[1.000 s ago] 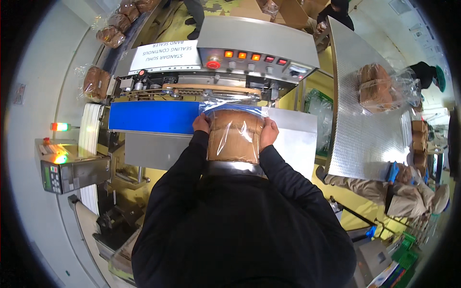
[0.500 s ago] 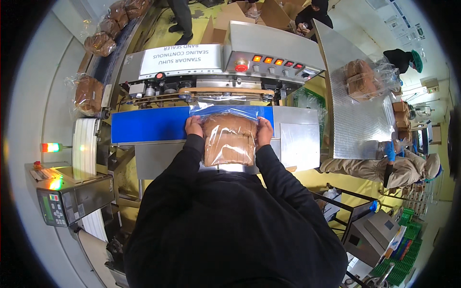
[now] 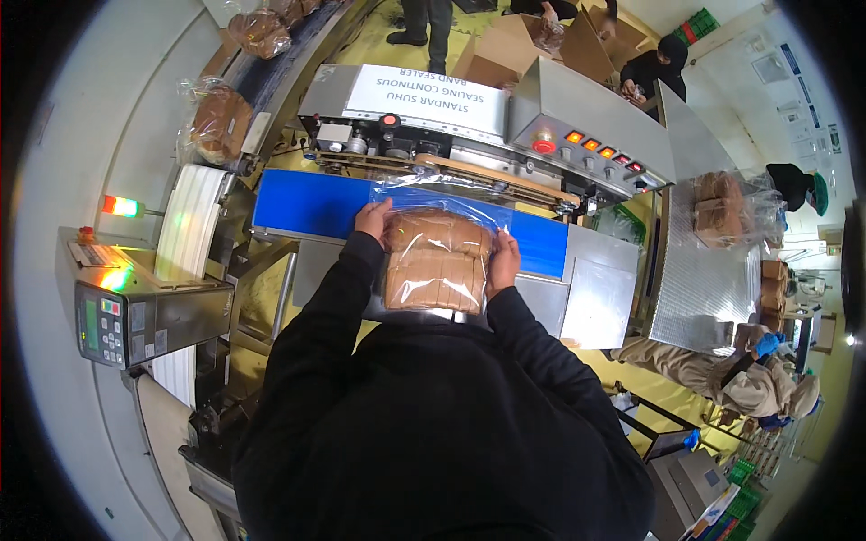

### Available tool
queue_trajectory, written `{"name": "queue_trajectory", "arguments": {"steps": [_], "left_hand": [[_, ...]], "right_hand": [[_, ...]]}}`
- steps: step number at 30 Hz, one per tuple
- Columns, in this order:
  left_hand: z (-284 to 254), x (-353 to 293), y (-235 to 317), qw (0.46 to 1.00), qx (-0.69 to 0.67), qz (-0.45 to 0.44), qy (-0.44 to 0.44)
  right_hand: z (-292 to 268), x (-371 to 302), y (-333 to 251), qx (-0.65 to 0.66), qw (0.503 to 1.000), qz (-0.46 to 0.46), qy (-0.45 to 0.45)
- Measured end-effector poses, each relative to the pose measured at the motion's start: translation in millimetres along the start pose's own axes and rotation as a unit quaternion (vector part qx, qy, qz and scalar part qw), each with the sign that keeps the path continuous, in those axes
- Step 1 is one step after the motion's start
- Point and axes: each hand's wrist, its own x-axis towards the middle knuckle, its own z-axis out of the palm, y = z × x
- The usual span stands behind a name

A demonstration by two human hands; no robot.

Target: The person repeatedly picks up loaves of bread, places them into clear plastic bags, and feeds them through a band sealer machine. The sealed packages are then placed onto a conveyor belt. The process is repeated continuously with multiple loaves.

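- I have the left hand (image 3: 373,219) and right hand (image 3: 504,261) pinching the bagged loaf (image 3: 437,263) at its sides.
- It's shifted left along the blue belt (image 3: 311,203), so its loose film lies clear of the right end.

A: How is your light?
B: Bright; white glare streaks your clear bag (image 3: 438,270) and washes out part of the metal plate (image 3: 597,302).
A: Any dark areas?
B: Your black top (image 3: 442,424) swallows detail; yellow-green glints colour your control box (image 3: 167,311).
A: And sharpness?
B: Your centre looks clear; straight edges bend toward the black rim.
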Motion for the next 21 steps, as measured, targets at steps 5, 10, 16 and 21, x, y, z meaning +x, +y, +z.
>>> {"name": "queue_trajectory", "arguments": {"steps": [5,10,16,21], "left_hand": [[-45,26,16,0.998,0.052,0.007,0.028],[-73,40,39,0.996,0.083,0.022,0.017],[-123,55,65,0.988,0.128,0.083,-0.006],[-145,42,102,0.999,0.048,-0.013,-0.019]], "right_hand": [[18,-20,18,-0.07,0.997,0.027,-0.026],[11,-21,10,-0.073,0.993,0.075,-0.056],[-29,-18,0,-0.153,0.983,0.089,-0.04],[-48,-27,-3,-0.129,0.987,0.099,0.002]]}}
